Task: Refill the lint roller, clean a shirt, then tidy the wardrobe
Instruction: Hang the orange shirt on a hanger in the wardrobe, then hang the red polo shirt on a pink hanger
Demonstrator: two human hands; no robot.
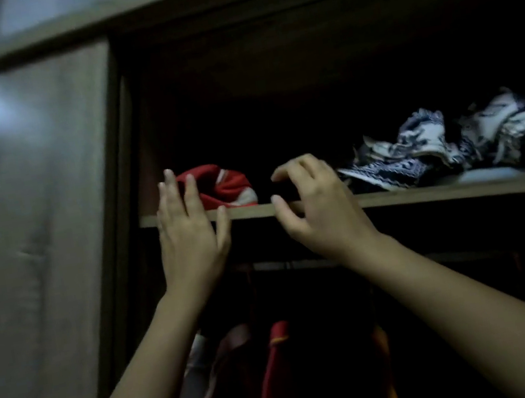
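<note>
I look up into a dark wardrobe. Both my hands are raised to the front edge of its upper shelf (425, 194). My left hand (189, 231) has straight fingers up against a red and white cloth bundle (228, 187) at the shelf's left end. My right hand (313, 204) hovers at the shelf edge with loosely curled fingers, and I see nothing in it. Just right of it lies a crumpled pile of dark blue and white patterned clothes (452, 144).
Below the shelf a hanging rail (299, 265) carries garments, among them a red one (279, 378). A pale sliding door panel (36, 234) covers the wardrobe's left side. The inside of the shelf behind the clothes is too dark to read.
</note>
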